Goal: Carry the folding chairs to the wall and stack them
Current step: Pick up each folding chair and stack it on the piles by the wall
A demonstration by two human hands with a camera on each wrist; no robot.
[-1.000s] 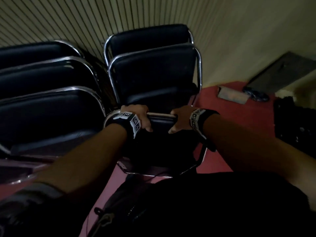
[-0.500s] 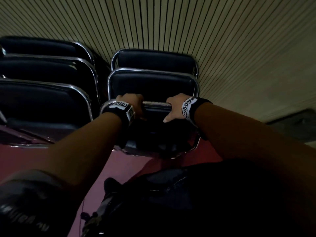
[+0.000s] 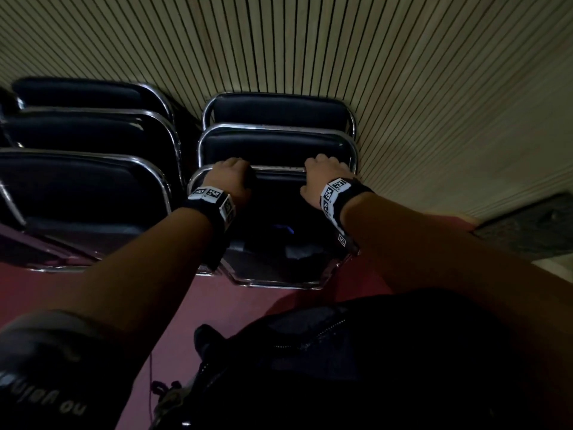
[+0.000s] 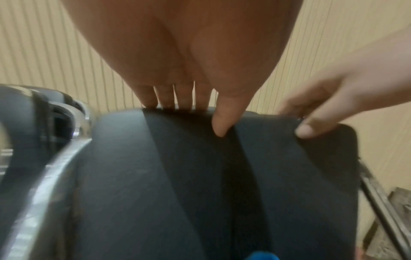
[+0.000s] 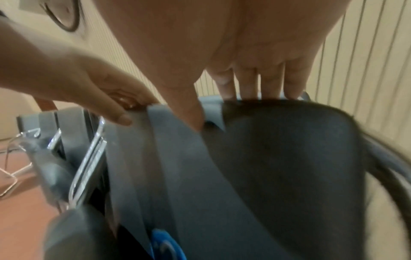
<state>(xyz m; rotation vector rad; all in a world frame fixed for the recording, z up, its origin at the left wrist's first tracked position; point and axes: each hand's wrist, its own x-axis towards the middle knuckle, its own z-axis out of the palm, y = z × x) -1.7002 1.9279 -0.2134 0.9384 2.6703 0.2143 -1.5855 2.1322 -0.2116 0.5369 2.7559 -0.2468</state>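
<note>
Left hand [image 3: 231, 175] and right hand [image 3: 322, 178] both grasp top edge of black padded chrome-framed folding chair [image 3: 279, 231], now fronting two stacked against ribbed wall [image 3: 310, 51]; release pending.

Head view is dim, its lower part nearly black; both wrist views are brighter, motion-blurred and bent at edges.

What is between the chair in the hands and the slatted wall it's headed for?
Two folded chairs already lean against the wall, directly behind the held chair. Both hands, left hand and right hand, grip its top edge. Another stack stands to the left.
</note>
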